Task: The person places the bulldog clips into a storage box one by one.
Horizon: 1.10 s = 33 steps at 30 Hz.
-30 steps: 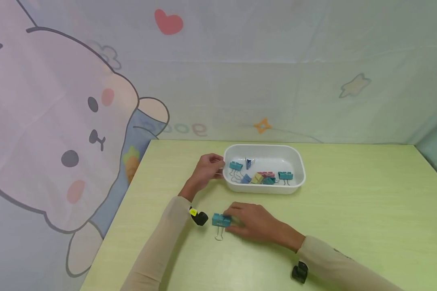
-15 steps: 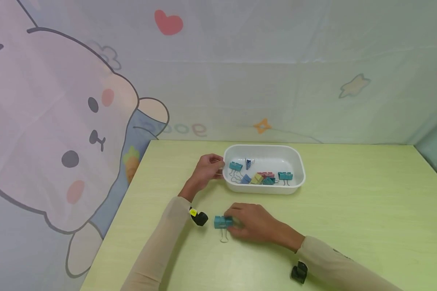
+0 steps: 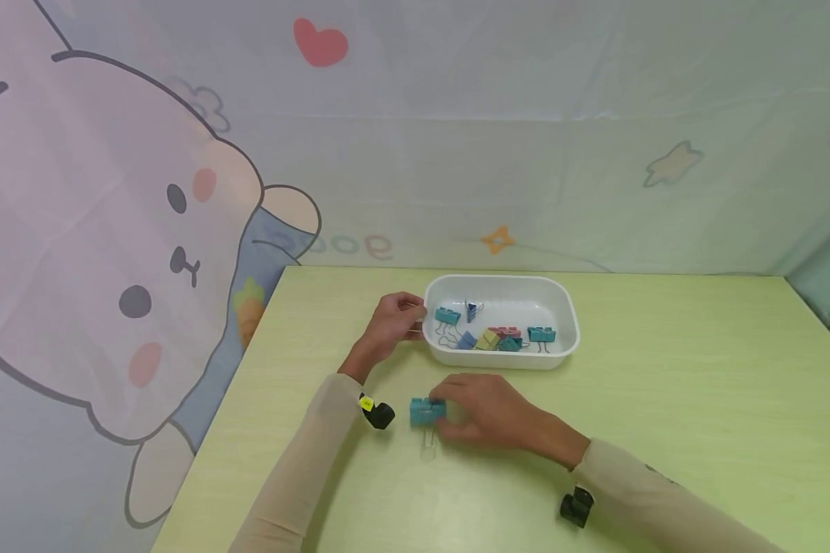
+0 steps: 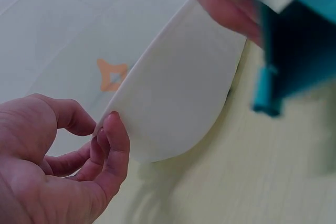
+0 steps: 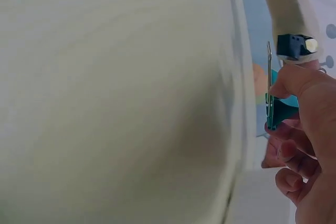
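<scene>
My left hand (image 3: pixel 393 326) pinches the left end of a white tray (image 3: pixel 501 359); in the left wrist view, thumb and fingers meet at the rim. My right hand (image 3: pixel 487 409) grips a large teal binder clip (image 3: pixel 426 412) by its right side, in front of the tray. The right wrist view shows this binder clip (image 5: pixel 279 109) between thumb and fingers, a wire handle sticking out. In the left wrist view the same binder clip (image 4: pixel 299 45) looms close and blurred. Several smaller binder clips lie in the tray, among them a yellow clip (image 3: pixel 488 339) and a teal clip (image 3: pixel 542 334).
The light wooden table (image 3: pixel 685 384) extends on both sides of the tray. Behind its far edge hangs a printed cloth (image 3: pixel 526 115) with a cartoon animal. Each wrist wears a small black camera, such as the left wrist camera (image 3: pixel 379 415).
My right hand and the teal binder clip have shifted slightly right, and just now a little up toward the tray. The left hand and tray have stayed put.
</scene>
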Tool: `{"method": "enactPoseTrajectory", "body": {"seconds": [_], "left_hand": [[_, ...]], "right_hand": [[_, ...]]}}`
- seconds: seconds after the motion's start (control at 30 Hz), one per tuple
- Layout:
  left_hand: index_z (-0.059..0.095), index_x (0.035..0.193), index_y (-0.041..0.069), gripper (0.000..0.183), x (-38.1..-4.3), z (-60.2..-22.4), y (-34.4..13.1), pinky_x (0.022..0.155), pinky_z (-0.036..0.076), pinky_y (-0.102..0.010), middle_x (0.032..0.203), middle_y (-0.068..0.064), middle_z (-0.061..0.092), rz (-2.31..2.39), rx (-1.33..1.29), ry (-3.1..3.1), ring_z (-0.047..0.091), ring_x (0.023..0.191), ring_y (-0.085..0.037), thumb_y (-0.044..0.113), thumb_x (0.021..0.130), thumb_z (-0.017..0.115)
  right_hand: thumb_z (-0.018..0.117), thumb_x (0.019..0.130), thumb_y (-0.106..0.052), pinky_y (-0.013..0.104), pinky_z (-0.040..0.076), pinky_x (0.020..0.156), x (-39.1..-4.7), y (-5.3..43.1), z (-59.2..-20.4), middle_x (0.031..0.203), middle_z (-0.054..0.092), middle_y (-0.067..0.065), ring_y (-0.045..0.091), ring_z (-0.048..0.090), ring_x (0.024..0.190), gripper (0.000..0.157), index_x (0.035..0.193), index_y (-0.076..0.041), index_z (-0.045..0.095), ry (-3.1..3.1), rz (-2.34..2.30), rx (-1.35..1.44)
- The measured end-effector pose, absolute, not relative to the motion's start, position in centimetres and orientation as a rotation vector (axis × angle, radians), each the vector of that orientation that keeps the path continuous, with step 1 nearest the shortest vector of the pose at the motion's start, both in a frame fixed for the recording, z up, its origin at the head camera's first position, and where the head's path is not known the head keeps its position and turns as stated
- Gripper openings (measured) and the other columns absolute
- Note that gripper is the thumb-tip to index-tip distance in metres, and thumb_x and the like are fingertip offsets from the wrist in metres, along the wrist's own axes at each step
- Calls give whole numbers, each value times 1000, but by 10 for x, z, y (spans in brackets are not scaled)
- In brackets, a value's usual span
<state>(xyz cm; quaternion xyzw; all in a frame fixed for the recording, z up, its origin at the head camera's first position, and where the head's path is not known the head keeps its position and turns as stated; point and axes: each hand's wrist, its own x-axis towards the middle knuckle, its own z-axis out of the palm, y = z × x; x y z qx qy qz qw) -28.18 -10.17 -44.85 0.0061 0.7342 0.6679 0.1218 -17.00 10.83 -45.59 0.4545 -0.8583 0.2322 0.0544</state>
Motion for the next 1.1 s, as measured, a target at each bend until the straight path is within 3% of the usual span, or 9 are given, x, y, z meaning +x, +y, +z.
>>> {"method": "enactPoseTrajectory", "body": {"seconds": [0.27,0.53,0.77,0.97,1.1], "left_hand": [[57,129,-10,33,-282,-449,-103,78,64,-37,120,-28,64,1967,12,2127,72,96,-40,6,100,60],[57,127,-11,32,-282,-449,-103,79,64,-39,119,-29,63,1970,34,2129,72,92,-37,5,99,59],[58,126,-9,29,-282,-448,-103,82,64,-43,112,-22,65,1966,25,2125,72,84,-28,4,100,59],[58,127,-9,30,-282,-447,-105,80,64,-39,118,-27,63,1954,27,2128,71,95,-39,5,101,59],[58,128,-8,30,-283,-448,-105,80,64,-38,120,-28,62,1945,21,2135,71,97,-39,6,101,59]], "right_hand": [[75,91,-26,22,58,75,-185,119,-426,106,73,-5,11,70,89,24,112,-15,74,-2495,683,1380],[78,88,-25,31,60,75,-206,132,-400,106,75,-2,13,71,91,25,109,-13,75,-2431,619,1304],[81,86,-23,30,57,65,-226,147,-382,102,74,0,11,66,80,25,107,-10,75,-2398,614,1221],[80,89,-23,37,58,68,-241,160,-375,109,76,4,17,69,84,29,113,-10,74,-2466,639,1138],[77,92,-22,40,59,70,-251,169,-375,111,76,6,20,70,86,29,117,-8,74,-2512,646,1086]]}}
